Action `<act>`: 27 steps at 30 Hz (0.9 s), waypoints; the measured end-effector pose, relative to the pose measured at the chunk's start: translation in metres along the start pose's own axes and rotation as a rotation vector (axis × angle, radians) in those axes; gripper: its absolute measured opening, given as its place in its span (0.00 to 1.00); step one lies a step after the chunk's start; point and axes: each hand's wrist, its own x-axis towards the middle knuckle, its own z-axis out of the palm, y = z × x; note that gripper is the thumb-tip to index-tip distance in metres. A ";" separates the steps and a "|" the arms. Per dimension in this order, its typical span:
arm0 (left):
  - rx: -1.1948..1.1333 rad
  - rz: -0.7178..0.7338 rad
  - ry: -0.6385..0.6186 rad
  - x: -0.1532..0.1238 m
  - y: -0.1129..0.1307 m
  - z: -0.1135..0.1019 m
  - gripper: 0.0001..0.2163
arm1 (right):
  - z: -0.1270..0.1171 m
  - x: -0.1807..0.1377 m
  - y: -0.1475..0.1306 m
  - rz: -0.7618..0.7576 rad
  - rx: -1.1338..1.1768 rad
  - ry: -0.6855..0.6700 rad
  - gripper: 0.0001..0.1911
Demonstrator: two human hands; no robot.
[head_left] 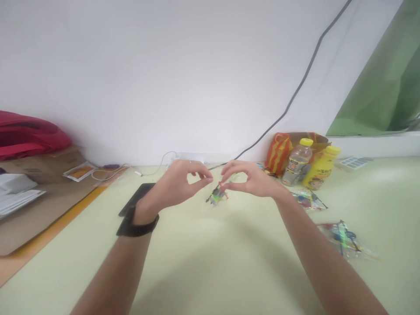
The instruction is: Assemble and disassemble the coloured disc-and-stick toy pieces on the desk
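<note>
Both hands are raised over the pale table, thumbs and fingers pinched and facing each other. A small clear plastic bag of coloured parts (pixel 216 196) hangs between and just below the fingertips, with green, red, black and blue pieces in it. My right hand (pixel 251 178) is closed on its upper edge, close to a red piece. My left hand (pixel 180 181), with a black band on the wrist, pinches at the bag's other upper side; the clear film there is hard to make out. The image is blurred, so the parts' exact kind does not show.
Two similar bags (pixel 343 238) (pixel 310 199) lie on the right. Behind them stand a clear bottle (pixel 297 164), a yellow bottle (pixel 321 168) and a red-yellow bag (pixel 277 153). A black flat device (pixel 136 201) lies by my left wrist. Cardboard (pixel 49 201) covers the left side.
</note>
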 end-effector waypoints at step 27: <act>-0.338 -0.080 0.149 0.004 -0.007 0.008 0.13 | -0.007 -0.001 -0.011 0.047 0.258 0.232 0.18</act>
